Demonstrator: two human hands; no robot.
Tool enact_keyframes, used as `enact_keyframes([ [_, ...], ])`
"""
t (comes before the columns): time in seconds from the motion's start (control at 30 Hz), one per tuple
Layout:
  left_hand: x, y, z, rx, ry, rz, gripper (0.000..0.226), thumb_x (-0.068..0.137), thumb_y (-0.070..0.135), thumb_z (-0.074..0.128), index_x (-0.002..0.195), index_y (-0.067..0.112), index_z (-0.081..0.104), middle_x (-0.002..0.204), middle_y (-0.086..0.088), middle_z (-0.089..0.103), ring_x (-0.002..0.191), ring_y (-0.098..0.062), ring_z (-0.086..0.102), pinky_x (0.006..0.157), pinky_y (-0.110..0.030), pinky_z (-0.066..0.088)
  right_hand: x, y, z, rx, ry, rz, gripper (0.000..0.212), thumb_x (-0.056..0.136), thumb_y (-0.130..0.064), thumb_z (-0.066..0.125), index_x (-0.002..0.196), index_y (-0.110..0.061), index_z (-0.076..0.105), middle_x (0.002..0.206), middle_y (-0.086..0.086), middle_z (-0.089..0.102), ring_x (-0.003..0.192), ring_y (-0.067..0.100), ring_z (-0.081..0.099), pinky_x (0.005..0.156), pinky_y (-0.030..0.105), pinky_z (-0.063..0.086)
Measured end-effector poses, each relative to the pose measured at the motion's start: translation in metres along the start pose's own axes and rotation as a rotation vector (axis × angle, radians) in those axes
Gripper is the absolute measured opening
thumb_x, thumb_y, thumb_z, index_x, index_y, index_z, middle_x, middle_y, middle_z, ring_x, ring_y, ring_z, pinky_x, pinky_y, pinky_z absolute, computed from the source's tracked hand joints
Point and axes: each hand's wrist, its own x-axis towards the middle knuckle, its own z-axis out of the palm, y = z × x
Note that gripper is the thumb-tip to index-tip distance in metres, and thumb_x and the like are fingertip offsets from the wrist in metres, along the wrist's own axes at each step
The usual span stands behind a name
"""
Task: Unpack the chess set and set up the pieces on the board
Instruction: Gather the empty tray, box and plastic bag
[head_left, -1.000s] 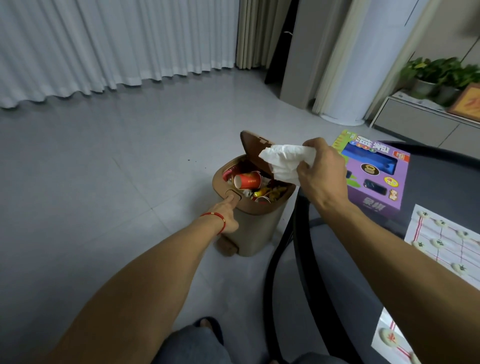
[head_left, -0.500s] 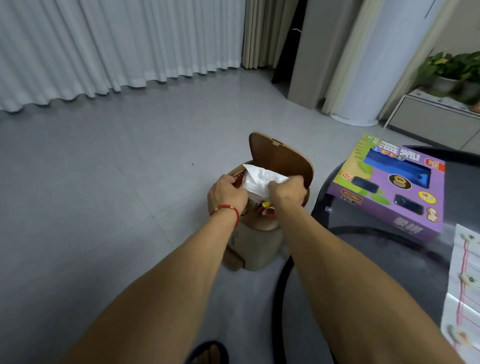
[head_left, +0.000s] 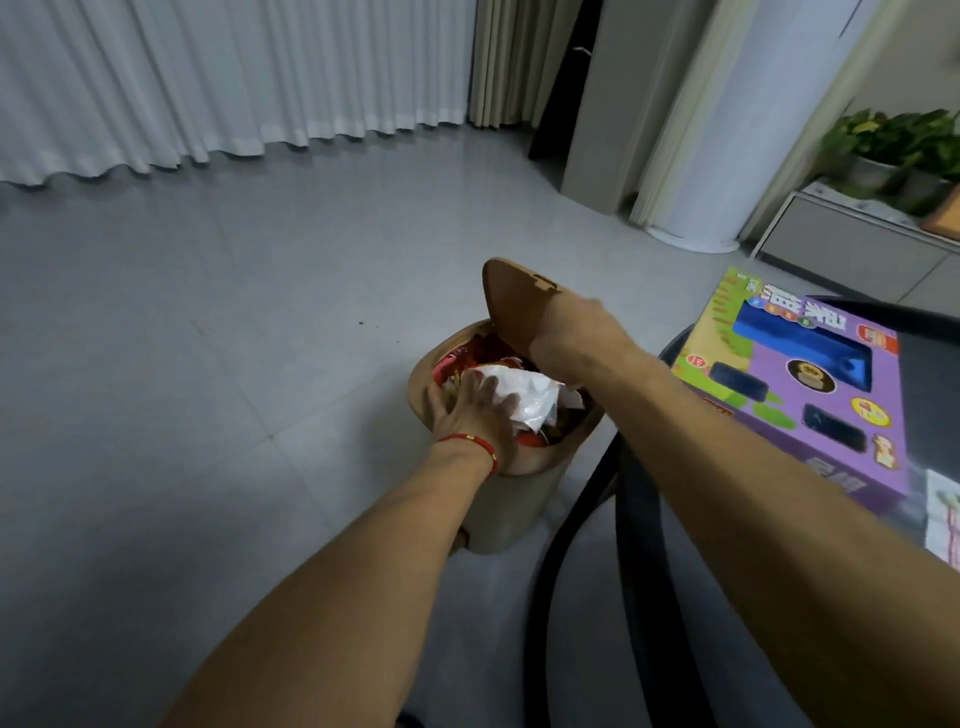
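A: What has moved since half a second ago?

B: The right hand (head_left: 566, 332) has let go of the white wrapper (head_left: 524, 397) and risen to the raised lid (head_left: 511, 306) of the brown bin (head_left: 498, 488). The left hand (head_left: 470, 415) has shifted from the near rim onto the wrapper, which now lies lower, among the rubbish.

A: State of the fingers?

B: Left fingers (head_left: 493, 395): nearly straight and spread, pressing flat on the wrapper, curled round nothing. A red string bracelet (head_left: 475, 444) circles that wrist. Right fingers: blurred and partly merged with the lid; the hand lies against the lid's inner face, but whether it grips the edge cannot be told.

A: And outward from the hands?

B: Both bare forearms run from the lower edge to the bin, at the frame's centre. Red packaging (head_left: 457, 364) shows inside, at the wrapper's 10 o'clock. The lid stands tilted open at the bin's 12 o'clock.

A: Where is the chess set?

B: Its purple box (head_left: 810, 395) lies at the bin's 3 o'clock, on the dark round table (head_left: 935, 415), its blue tray visible through the window. A strip of the white paper board (head_left: 943, 519) shows at the box's 5 o'clock, cut by the frame edge.

A: Background?

B: White curtains (head_left: 208, 78) at 11 o'clock, potted plants (head_left: 893, 140) on a low cabinet at 2 o'clock, grey tiled floor (head_left: 208, 338).
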Motion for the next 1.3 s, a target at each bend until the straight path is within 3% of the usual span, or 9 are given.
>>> enact_keyframes([
  [0.13, -0.007, 0.002, -0.005, 0.049, 0.112, -0.004, 0.063, 0.093, 0.053, 0.047, 0.151, 0.034, 0.029, 0.156, -0.011, 0.019, 0.144, -0.036, 0.011, 0.115, -0.063, 0.003, -0.002, 0.02, -0.028, -0.076, 0.316, -0.189, 0.037, 0.09, -0.013, 0.055, 0.126, -0.012, 0.06, 0.118, 0.014, 0.06, 0.106, 0.035, 0.057, 0.086, 0.049, 0.055],
  [0.23, -0.016, 0.005, -0.008, 0.037, 0.085, 0.028, 0.058, 0.095, 0.039, 0.045, 0.151, 0.031, 0.031, 0.156, -0.012, 0.021, 0.145, -0.038, 0.009, 0.115, -0.064, 0.004, 0.005, 0.033, -0.013, -0.212, 0.087, -0.241, 0.043, 0.091, -0.011, 0.053, 0.133, -0.017, 0.052, 0.125, 0.013, 0.058, 0.114, 0.034, 0.055, 0.093, 0.052, 0.051],
  [0.47, -0.031, -0.006, -0.012, -0.122, 0.045, 0.064, 0.076, 0.091, 0.029, 0.048, 0.158, 0.02, 0.015, 0.158, -0.008, 0.027, 0.148, -0.034, 0.011, 0.12, -0.051, 0.008, -0.014, 0.032, 0.028, -0.189, 0.01, -0.332, 0.05, 0.085, 0.0, 0.058, 0.128, -0.025, 0.064, 0.113, 0.011, 0.066, 0.104, 0.035, 0.064, 0.085, 0.045, 0.057],
  [0.57, -0.041, -0.022, -0.012, -0.34, 0.097, 0.111, 0.077, 0.086, 0.01, 0.053, 0.156, 0.015, 0.023, 0.156, -0.012, 0.033, 0.145, -0.031, 0.025, 0.121, -0.04, 0.02, -0.021, 0.027, 0.043, -0.186, -0.111, -0.32, 0.047, 0.084, -0.009, 0.066, 0.129, -0.025, 0.064, 0.119, 0.011, 0.066, 0.109, 0.035, 0.064, 0.09, 0.044, 0.056],
  [0.7, -0.065, -0.052, -0.013, -0.458, 0.178, 0.127, 0.069, 0.088, -0.009, 0.041, 0.153, 0.011, 0.036, 0.16, -0.01, 0.032, 0.149, -0.027, 0.026, 0.121, -0.023, 0.014, -0.025, 0.022, 0.058, -0.214, -0.211, -0.287, 0.042, 0.092, -0.016, 0.057, 0.134, -0.021, 0.06, 0.128, 0.013, 0.058, 0.116, 0.035, 0.058, 0.094, 0.043, 0.054],
  [0.83, -0.08, -0.071, -0.012, -0.399, 0.386, 0.11, 0.06, 0.081, -0.012, 0.04, 0.131, 0.012, 0.063, 0.132, -0.012, 0.061, 0.122, -0.033, 0.056, 0.105, -0.036, 0.045, -0.031, 0.021, 0.069, -0.252, -0.291, -0.288, 0.043, 0.097, -0.016, 0.046, 0.139, -0.023, 0.054, 0.128, 0.014, 0.054, 0.118, 0.036, 0.054, 0.097, 0.045, 0.051],
  [0.97, -0.073, -0.064, -0.014, -0.309, 0.313, 0.094, 0.08, 0.082, -0.01, 0.046, 0.155, 0.022, 0.033, 0.163, 0.0, 0.025, 0.148, -0.024, 0.026, 0.118, -0.04, 0.03, -0.035, 0.019, 0.077, -0.288, -0.391, -0.278, 0.063, 0.098, -0.01, 0.042, 0.153, -0.037, 0.03, 0.136, 0.013, 0.044, 0.125, 0.037, 0.046, 0.104, 0.05, 0.046],
  [1.07, -0.06, -0.054, -0.014, -0.173, 0.204, 0.122, 0.094, 0.082, -0.009, 0.05, 0.16, 0.027, 0.011, 0.167, 0.008, 0.0, 0.154, -0.017, -0.002, 0.124, -0.047, 0.012, -0.032, 0.019, 0.085, -0.367, -0.436, -0.256, 0.067, 0.099, -0.012, 0.047, 0.156, -0.035, 0.023, 0.146, 0.011, 0.035, 0.131, 0.037, 0.038, 0.108, 0.053, 0.041],
  [1.3, -0.05, -0.037, -0.009, -0.197, 0.096, -0.002, 0.086, 0.087, -0.007, 0.045, 0.159, 0.029, 0.015, 0.167, 0.01, 0.004, 0.154, -0.022, -0.006, 0.124, -0.051, 0.001, -0.038, 0.02, 0.095, -0.429, -0.45, -0.219, 0.064, 0.1, -0.015, 0.046, 0.157, -0.029, 0.02, 0.152, 0.01, 0.023, 0.137, 0.036, 0.026, 0.107, 0.059, 0.037],
])
